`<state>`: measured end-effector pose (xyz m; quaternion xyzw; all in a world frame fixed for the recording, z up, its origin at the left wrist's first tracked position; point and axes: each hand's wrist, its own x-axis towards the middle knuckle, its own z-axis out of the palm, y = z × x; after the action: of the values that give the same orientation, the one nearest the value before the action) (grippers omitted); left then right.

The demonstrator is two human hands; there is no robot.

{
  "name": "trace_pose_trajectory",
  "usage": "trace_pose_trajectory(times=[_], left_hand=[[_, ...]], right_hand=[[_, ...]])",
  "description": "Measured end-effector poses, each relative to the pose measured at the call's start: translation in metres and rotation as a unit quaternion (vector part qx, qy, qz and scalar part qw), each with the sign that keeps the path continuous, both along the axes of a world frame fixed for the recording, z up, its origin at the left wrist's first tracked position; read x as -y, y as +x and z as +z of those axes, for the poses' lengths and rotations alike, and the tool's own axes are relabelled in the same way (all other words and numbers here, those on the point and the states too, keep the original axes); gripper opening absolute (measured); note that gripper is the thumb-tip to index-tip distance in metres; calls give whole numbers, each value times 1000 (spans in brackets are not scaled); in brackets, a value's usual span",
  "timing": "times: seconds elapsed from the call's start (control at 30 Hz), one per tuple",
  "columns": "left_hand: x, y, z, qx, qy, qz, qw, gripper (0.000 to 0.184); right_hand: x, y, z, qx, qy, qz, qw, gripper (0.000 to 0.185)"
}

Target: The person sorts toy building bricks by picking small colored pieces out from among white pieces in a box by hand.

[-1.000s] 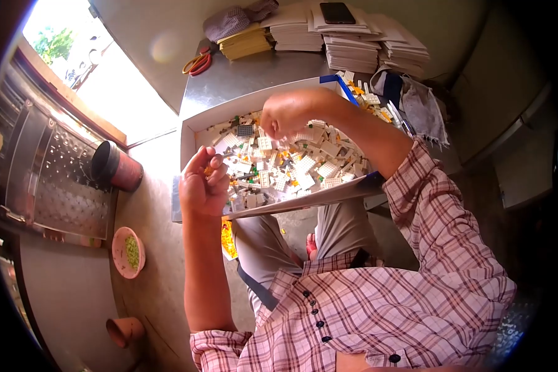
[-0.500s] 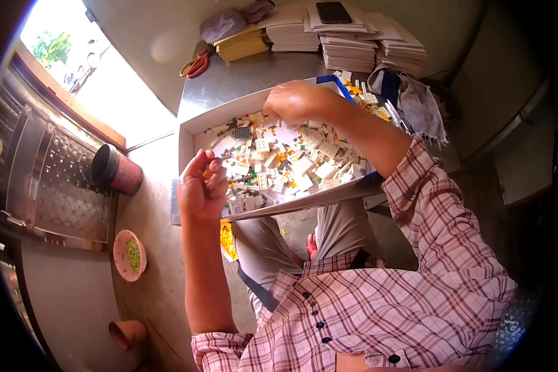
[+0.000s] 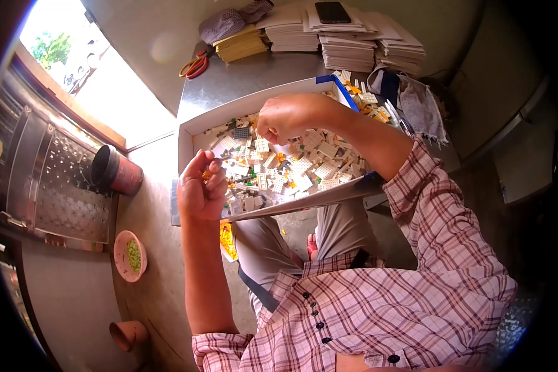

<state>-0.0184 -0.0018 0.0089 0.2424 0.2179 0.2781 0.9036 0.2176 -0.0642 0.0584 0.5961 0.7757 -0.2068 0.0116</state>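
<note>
A wide white box (image 3: 229,103) with blue corners holds many small building bricks (image 3: 301,166), mostly white, with some orange, green and grey ones. At the box's left side, my left hand (image 3: 203,186) is raised with curled fingers; small orange bits show between them. My right hand (image 3: 282,118) hangs over the back middle of the box, fingers bent down close to the bricks. Whatever its fingertips hold, if anything, is hidden. A dark grey studded plate (image 3: 242,133) lies left of my right hand.
Behind the box, the metal table (image 3: 248,74) bears scissors (image 3: 195,64), paper stacks (image 3: 348,52), a phone (image 3: 333,12) and a cloth (image 3: 418,102). More bricks lie at the box's back right. A pink bowl (image 3: 144,260) and pots stand at the left. An orange-filled container (image 3: 228,240) sits below.
My right hand moved up toward the back wall of the box, then came slightly down and left over the bricks. My left hand stays nearly still, its fingers curled.
</note>
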Motion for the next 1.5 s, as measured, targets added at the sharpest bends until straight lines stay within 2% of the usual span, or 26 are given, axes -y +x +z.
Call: trace_pose_trajectory(times=[0.03,0.13,0.33,0.43,0.53,0.57,0.6,0.67,0.77,0.87,0.9,0.93,1.0,1.13,1.23,1.33,1.5], left_hand=[[0,0,0,0,1,-1,1000,18],[1,0,1,-2,3,0,1000,18],[0,1,0,-34,15,-22,999,16],[2,3,1,-79,42,-24,996,15],[2,6,1,-94,72,-66,991,17],[3,7,2,-104,69,-72,990,18],[4,8,5,-115,66,-78,988,19],[10,10,14,-123,68,-82,987,21],[13,10,18,-107,76,-100,986,23],[6,8,9,-84,57,-132,986,23],[5,7,8,-84,48,-122,988,23],[5,6,6,-85,39,-112,989,23],[5,5,3,-78,40,-102,991,22],[4,4,5,-68,40,-103,992,20],[4,4,3,-57,55,-104,991,20],[3,4,2,-60,56,-101,991,20],[4,4,3,-53,47,-96,993,20]], right_hand=[[0,-2,2,-22,-3,8,1000,13],[6,-15,4,63,-28,-5,998,12],[9,-26,-7,128,71,29,989,6],[18,-37,6,130,70,51,988,7],[10,-29,6,69,71,-14,995,6],[4,-20,-4,-64,116,-36,991,6],[4,-22,2,-116,168,-14,979,6],[5,-32,10,-295,170,-1,940,11],[10,-45,15,-365,185,19,912,14],[2,-26,7,-211,203,2,956,13],[2,-20,6,-183,77,-25,980,16],[0,-18,5,-104,-46,-24,993,15],[9,-21,5,37,-90,-13,995,13],[6,-22,-4,47,-83,0,995,13],[6,-21,0,122,-67,8,990,11],[9,-20,5,93,-54,-12,994,13],[8,-19,-9,67,-23,18,997,9]])
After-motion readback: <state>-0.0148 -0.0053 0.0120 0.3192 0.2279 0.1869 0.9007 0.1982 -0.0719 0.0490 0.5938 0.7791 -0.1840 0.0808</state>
